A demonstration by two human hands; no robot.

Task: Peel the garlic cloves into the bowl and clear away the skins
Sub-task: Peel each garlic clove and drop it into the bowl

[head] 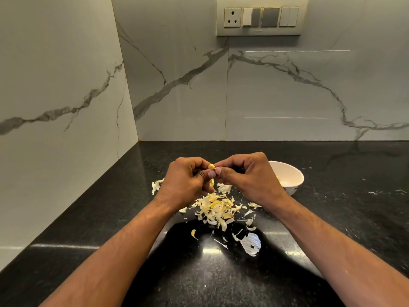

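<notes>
A small yellowish garlic clove (211, 166) is held up above the counter between both hands. My left hand (186, 179) grips it from the left with curled fingers, and my right hand (247, 176) pinches its top from the right. A strip of skin (211, 182) hangs down from the clove. Below the hands lies a heap of pale garlic skins (218, 209) on the black counter. A white bowl (292, 176) stands just right of my right hand, partly hidden by it, and something pale yellow shows inside.
The black speckled counter (332, 207) runs into a corner of marble-look walls on the left and back. More loose skins (156, 186) lie to the left, and a larger white papery piece (252, 243) lies nearer me. A switch panel (261, 16) hangs on the back wall.
</notes>
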